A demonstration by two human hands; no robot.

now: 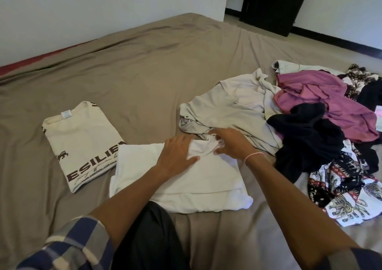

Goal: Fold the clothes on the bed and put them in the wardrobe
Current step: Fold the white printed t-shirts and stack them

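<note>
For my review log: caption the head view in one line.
Left hand presses, right hand pinches a white T-shirt on the bed beside a folded printed T-shirt.

The person wears blue-checked sleeves, a pink-white cord bracelet and dark trousers.

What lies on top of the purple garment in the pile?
A black garment lies over the near left edge of the purple garment. What lies under the purple one is covered and cannot be seen.

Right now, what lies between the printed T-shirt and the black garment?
In the head view, the white shirt, with the left hand and right hand on it.
</note>
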